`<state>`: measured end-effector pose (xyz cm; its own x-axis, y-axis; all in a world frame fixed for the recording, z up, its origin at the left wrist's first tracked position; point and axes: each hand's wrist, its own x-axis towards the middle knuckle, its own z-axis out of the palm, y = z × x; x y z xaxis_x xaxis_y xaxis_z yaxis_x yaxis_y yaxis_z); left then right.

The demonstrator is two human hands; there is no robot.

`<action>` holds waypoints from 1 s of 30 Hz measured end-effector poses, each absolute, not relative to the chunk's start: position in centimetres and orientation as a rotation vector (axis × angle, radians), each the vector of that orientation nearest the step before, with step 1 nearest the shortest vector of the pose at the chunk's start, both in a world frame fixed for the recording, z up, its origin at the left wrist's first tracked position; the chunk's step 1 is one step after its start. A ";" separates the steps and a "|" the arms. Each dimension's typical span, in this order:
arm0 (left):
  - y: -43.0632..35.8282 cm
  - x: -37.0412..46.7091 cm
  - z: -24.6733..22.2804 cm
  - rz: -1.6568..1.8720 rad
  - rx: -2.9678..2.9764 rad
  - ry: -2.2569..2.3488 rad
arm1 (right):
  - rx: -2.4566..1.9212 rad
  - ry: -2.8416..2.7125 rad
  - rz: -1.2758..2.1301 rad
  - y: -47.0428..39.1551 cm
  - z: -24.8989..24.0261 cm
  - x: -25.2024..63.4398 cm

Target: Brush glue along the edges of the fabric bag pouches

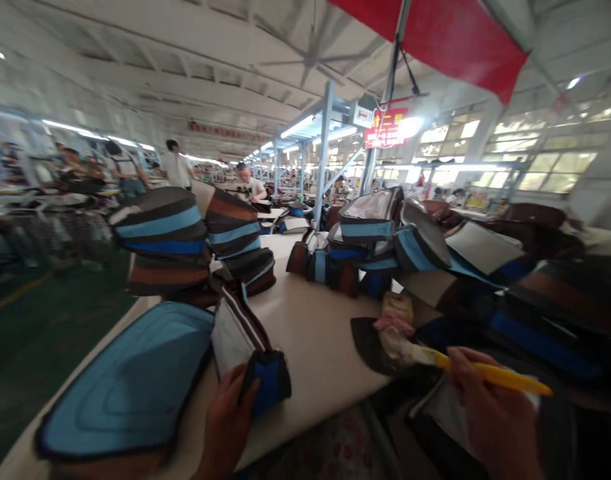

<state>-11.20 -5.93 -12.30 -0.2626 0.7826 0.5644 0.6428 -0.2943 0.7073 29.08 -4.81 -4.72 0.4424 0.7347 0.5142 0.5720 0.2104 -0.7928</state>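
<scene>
My left hand [230,410] grips the near end of a long fabric strip piece [243,333] with a white inner face, dark edging and a blue end. To its left lies a light-blue padded panel [125,380] with dark edging. My right hand [490,407] is closed around the yellow handle of a brush [505,377]. The brush's head, whitish and smeared, is at a container [398,310] with pink cloth around it, on a dark piece [368,343]. Whether the bristles are inside the container cannot be made out.
Stacks of striped bag pieces [160,230] stand at the back left, and more [368,227] at the back right of the pale table [315,320]. Dark pieces crowd the right side. Several people are farther back.
</scene>
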 end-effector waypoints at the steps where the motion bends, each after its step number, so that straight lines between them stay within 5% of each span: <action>1: -4.9 -10.9 -11.7 1.626 1.887 1.739 | -1.501 -1.264 0.204 -3.2 -4.5 29.6; 7: -2.3 -8.4 -9.6 1.677 1.991 1.663 | -1.761 -1.560 0.104 6.1 -6.4 31.2; 15: -2.2 -8.0 -14.4 1.456 2.009 1.596 | -2.002 -1.671 0.112 13.4 -11.7 31.6; 25: -1.1 -8.9 -15.6 1.348 2.111 1.488 | -2.135 -1.521 0.175 15.0 -13.2 33.8; 30: -1.5 -7.9 -14.8 1.361 1.863 1.543 | -1.853 -1.635 0.149 11.7 -11.1 30.3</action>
<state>-7.89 -1.50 -14.77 -0.0626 0.8971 0.4373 0.5458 -0.3361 0.7676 30.28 11.70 -11.13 0.2141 0.9204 0.3272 0.8459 -0.0072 -0.5333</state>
